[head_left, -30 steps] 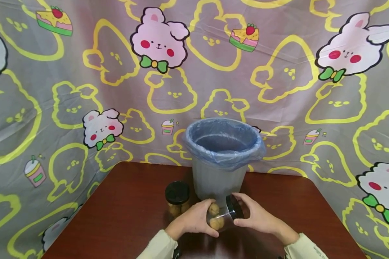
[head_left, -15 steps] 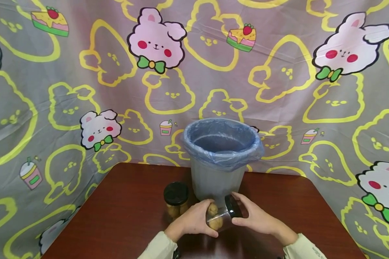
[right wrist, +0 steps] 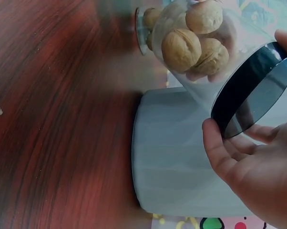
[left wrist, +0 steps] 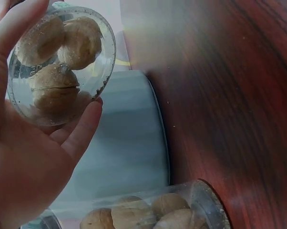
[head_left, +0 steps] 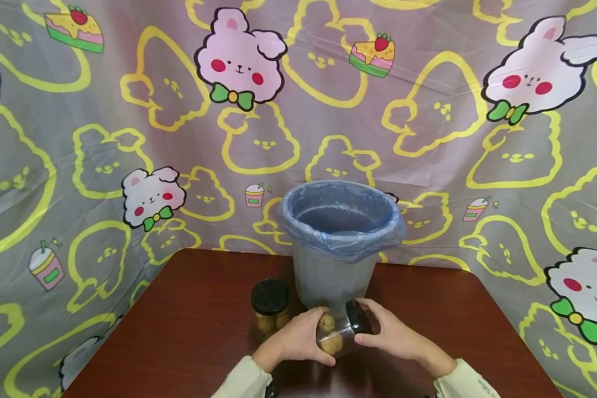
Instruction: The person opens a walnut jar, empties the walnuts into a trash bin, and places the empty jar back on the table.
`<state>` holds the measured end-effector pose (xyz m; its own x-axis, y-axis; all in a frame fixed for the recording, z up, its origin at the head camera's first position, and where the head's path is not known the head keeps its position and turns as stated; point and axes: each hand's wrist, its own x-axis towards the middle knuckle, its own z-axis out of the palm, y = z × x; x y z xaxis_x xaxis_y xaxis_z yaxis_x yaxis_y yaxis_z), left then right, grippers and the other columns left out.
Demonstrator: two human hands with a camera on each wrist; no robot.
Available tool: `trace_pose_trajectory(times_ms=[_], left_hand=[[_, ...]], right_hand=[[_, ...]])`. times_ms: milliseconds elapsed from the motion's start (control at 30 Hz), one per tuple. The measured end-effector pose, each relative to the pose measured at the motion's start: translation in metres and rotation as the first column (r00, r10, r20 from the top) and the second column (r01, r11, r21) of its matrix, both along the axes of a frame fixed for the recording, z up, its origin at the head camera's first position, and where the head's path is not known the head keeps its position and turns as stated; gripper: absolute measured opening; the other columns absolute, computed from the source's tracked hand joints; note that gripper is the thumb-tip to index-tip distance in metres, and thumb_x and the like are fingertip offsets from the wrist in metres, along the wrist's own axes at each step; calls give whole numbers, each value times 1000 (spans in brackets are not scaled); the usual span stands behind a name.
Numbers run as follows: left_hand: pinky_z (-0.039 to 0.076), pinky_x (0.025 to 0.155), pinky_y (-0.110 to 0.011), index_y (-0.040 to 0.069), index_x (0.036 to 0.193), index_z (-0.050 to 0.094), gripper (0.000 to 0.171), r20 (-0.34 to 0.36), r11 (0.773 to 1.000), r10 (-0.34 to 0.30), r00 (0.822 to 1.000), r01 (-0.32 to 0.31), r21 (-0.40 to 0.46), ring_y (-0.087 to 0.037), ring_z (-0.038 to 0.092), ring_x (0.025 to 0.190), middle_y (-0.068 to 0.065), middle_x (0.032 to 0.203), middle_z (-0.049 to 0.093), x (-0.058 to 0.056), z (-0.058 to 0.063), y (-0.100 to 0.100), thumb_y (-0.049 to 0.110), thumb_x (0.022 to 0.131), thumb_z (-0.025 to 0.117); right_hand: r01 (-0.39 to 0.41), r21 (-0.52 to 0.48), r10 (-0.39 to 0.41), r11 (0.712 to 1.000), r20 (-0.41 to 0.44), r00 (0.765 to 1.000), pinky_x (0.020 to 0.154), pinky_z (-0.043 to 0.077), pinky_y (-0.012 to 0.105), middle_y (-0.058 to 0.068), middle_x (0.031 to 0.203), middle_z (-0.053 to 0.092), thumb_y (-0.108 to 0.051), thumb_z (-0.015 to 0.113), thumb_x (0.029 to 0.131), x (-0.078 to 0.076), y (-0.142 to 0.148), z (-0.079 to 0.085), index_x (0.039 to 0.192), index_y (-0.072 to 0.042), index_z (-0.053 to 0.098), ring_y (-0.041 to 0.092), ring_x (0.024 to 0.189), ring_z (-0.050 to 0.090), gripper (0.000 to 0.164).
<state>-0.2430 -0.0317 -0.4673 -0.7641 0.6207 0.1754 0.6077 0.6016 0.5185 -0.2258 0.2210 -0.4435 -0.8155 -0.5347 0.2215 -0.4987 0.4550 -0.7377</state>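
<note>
A clear jar (head_left: 347, 338) with walnuts (right wrist: 181, 50) inside lies tilted on its side between my two hands, its base toward the left. My left hand (head_left: 300, 338) grips the base end, thumb and fingers on opposite sides. Around the black lid (right wrist: 251, 88) at the other end curl the fingers and thumb of my right hand (head_left: 397, 336). The lid sits on the jar's mouth. Seen through the base in the left wrist view, the walnuts (left wrist: 55, 88) rest together at that end. My palm hides part of the jar in the head view.
A second walnut jar with a black lid (head_left: 270, 297) stands upright left of my left hand. Behind the hands is a grey bin (head_left: 330, 276) lined with a blue plastic bag (head_left: 348, 246). All rest on a dark red-brown table (head_left: 194, 315), backed by a patterned curtain (head_left: 263, 138).
The head view has shifted slightly, moving the scene a little left in it. Both hands keep their hold on the jar and its lid with barely any visible movement.
</note>
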Motion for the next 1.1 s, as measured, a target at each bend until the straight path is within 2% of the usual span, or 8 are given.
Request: trace_pose_trajectory(times_ms=[233, 467, 633, 800, 1100], left_hand=[[46, 81, -25, 6, 127, 48, 89, 47, 1000, -20, 999, 19, 15, -7, 54, 92, 8, 105, 55, 0, 0, -1, 48, 59, 86], [46, 81, -26, 5, 127, 48, 88, 52, 999, -36, 998, 35, 13, -7, 54, 92, 7, 105, 55, 0, 0, -2, 46, 59, 86], [46, 83, -26, 4, 129, 48, 89, 70, 999, -39, 997, 38, 8, -8, 54, 96, 6, 109, 56, 1, 3, -2, 47, 60, 86], [46, 84, -26, 5, 129, 47, 89, 74, 999, -39, 997, 38, 3, -8, 54, 97, 6, 110, 56, 0, 3, -4, 46, 60, 86], [46, 86, -29, 3, 130, 46, 92, 30, 1000, 18, 999, -18, 7, -11, 54, 99, 2, 114, 55, 0, 0, -3, 49, 60, 85]], right_hand=[[-40, -15, 39, 999, -47, 998, 87, 45, 28, 9, 122, 51, -25, 75, 80, -1, 3, -4, 135, -1, 38, 22, 104, 55, 71], [-36, 6, 37, 999, -82, 996, 88, 44, 28, 5, 123, 51, -28, 78, 77, 1, 5, -4, 137, -4, 37, 22, 104, 54, 77], [-66, 3, 66, 998, -116, 991, 89, 44, 31, 8, 122, 51, -26, 78, 77, 1, 6, -4, 139, -3, 36, 24, 105, 53, 78], [-86, -1, 85, 996, -111, 990, 90, 43, 31, 10, 124, 51, -24, 78, 77, 1, 5, -5, 140, -2, 34, 26, 106, 53, 80], [31, 34, -28, 999, -97, 995, 96, 39, 33, 14, 133, 48, -27, 69, 86, 2, -2, -3, 140, 0, 36, 30, 117, 48, 69]])
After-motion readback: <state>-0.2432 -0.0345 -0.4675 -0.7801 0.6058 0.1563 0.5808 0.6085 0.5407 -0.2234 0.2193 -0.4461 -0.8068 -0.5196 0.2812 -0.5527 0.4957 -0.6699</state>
